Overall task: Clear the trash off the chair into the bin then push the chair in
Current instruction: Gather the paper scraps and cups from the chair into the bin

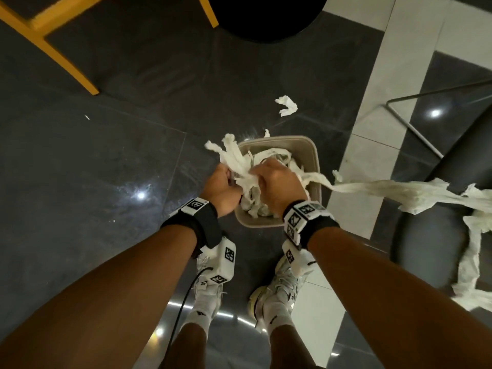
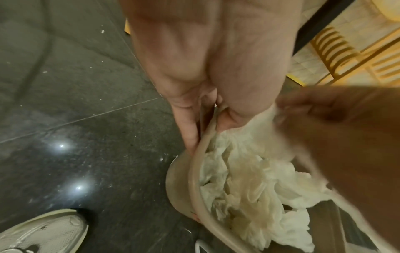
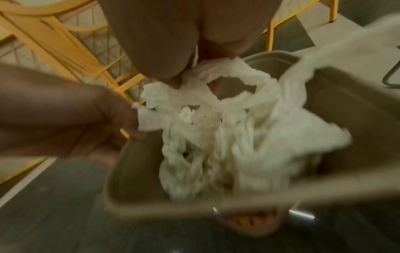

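The person stands right at the bin [image 1: 312, 153], a small beige tub on the dark tiled floor [image 1: 93, 169], their pale sneakers [image 1: 282, 288] planted just on the near side of it. Both forearms reach down over its near rim. The left hand [image 1: 222, 187] is clenched around a bunch of tissue paper [image 1: 241, 166] at the bin's left edge, fingers curled tight on the strips; in the left wrist view those fingers lie right against the rim. The right hand [image 1: 277, 182] is above the bin's opening, its fingers curled into the same tangle of white strips, gripping them.

The bin already holds a crumpled heap of the paper, and loose ends stick up and spill over its left rim. From the right hand a long strip [image 1: 386, 189] trails off to the right of the bin and runs onto the seat of a dark chair [image 1: 439, 230], where more of the paper still lies draped and twisted.

Beyond the bin, a torn scrap [image 1: 287, 105] lies alone on the floor, apart from the far rim. Farther still, to the bin's far left, yellow chair legs [image 1: 66, 62] stand on the tiles, and a round black base [image 1: 266, 17] sits straight past the bin. A band of white tile [image 1: 372, 115] runs along the bin's right side.
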